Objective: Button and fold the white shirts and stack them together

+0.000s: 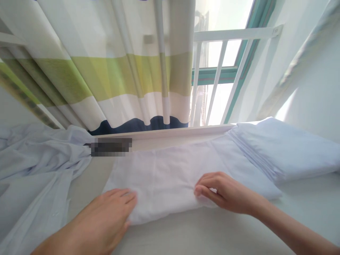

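A long, folded white cloth [172,170] lies spread sideways across the pale surface in front of me. My left hand [108,212] rests on its near left corner, palm down with the fingers stretched out. On the near edge, right of the middle, my right hand [223,193] has thumb and fingers drawn together, pinching the fabric where small creases run. The cloth's right end reaches to a neatly folded white stack [287,148] and partly passes under it. Whether the cloth is a garment I cannot tell.
A rumpled white garment [34,156], with a button visible, lies at the left. Beside it is a dark, pixelated object [111,147]. A white railing [236,34] and a striped curtain [119,78] stand behind the surface, with a green-framed window [215,76] beyond.
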The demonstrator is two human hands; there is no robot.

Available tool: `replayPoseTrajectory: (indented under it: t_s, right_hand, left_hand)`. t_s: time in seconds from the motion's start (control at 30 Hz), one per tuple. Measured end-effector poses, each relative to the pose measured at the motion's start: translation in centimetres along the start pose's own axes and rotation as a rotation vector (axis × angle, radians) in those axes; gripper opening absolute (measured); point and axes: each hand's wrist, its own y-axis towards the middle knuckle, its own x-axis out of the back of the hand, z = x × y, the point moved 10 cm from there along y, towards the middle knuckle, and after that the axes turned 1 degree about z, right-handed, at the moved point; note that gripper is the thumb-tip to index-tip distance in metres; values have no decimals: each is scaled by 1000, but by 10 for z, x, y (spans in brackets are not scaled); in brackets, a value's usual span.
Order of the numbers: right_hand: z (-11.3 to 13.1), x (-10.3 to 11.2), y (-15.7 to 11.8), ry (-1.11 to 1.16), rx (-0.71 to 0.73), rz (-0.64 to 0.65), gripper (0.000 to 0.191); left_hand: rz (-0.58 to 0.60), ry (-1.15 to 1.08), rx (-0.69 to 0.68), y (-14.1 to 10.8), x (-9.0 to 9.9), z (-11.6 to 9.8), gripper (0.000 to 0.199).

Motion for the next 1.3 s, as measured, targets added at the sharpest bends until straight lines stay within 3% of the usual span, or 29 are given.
replayPoseTrajectory:
  t_s: [0.07,0.2,0.3,0.37,0.5,0.6,0.73,0.83,0.93,1.07,1.2,1.3]
  right_hand:
    - [-5,3,15,-63,-72,-44,37]
    - [-45,1,48,-300,-270,-108,42]
    - [-101,-8,53,-374,-435,-55,53]
    - [-135,-7,45,-385,-485,-45,57]
    - [-184,13,18,-423,-592,-84,60]
    - [-202,23,1,-444,-639,-103,60]
    - [-198,19,-13,-462,-616,-102,62]
    - [-183,15,-19,-478,-557,-108,63]
    - [-172,22,-16,-489,-489,-108,56]
    - [-179,41,-3,-493,-446,-108,48]
    - [-187,48,-3,-517,-409,-91,41]
    - [-183,54,-13,-574,-374,-152,36]
  left_hand:
    - [-13,21,-100,24,10,-28,50]
    - [-222,18,12,98,27,-48,48]
    - [-275,-81,125,134,9,-23,51]
    - [-308,-101,158,141,-3,4,55]
    - [-373,-84,176,126,-13,51,59]
    - [-374,-66,204,111,-19,70,60]
    - [-339,-66,247,89,-31,80,65]
    - [-296,-84,202,70,-34,85,63]
    - [-289,-113,217,53,-22,105,58]
    - [-300,-166,328,39,6,144,50]
    - [-224,-294,263,36,20,151,32]
    - [-247,-379,230,28,35,150,30]
